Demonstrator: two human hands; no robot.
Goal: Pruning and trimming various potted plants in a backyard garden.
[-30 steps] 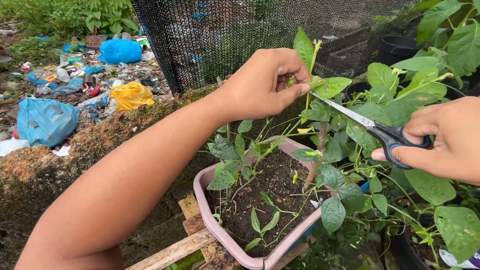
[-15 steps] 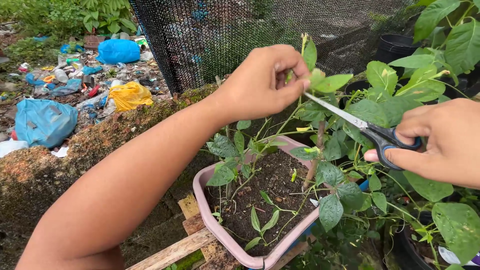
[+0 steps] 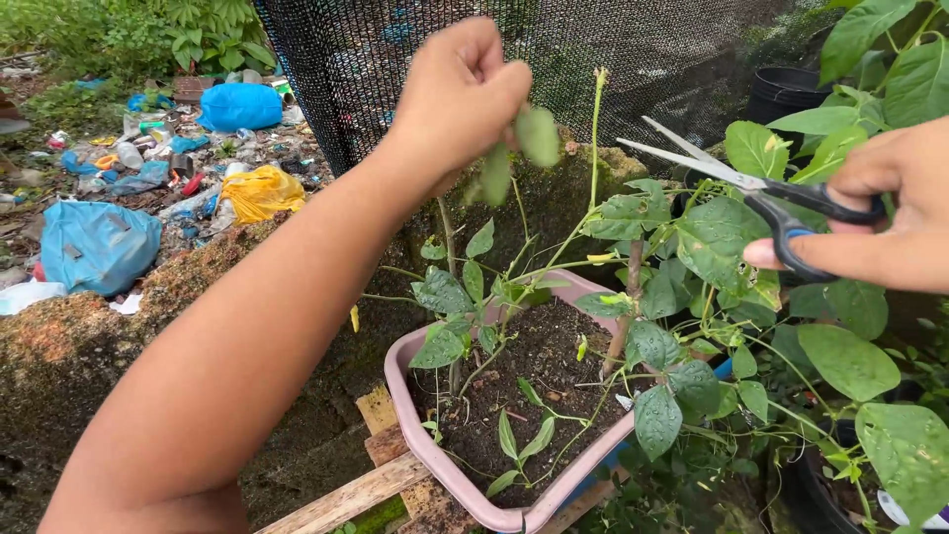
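Pink rectangular planter [image 3: 415, 425] holds dark soil and leafy green stems, black mesh fence [image 3: 613, 59] behind it. Left hand [image 3: 460, 94] closed, pinching 2 blurred green leaves [image 3: 519, 148] above the planter's left end. Right hand [image 3: 885, 213] grips black-handled scissors [image 3: 751, 183], blades parted, tips pointing left, just right of 1 upright thin stem [image 3: 595, 138].

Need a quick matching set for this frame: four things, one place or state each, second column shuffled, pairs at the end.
1. scissors
2. cut leaves
3. pink planter
4. yellow bag

a. on the littered ground, far left
b. pinched in the left hand
c. blades open, in the right hand
d. filled with dark soil, resting on wooden slats

Pairs: 1-c, 2-b, 3-d, 4-a
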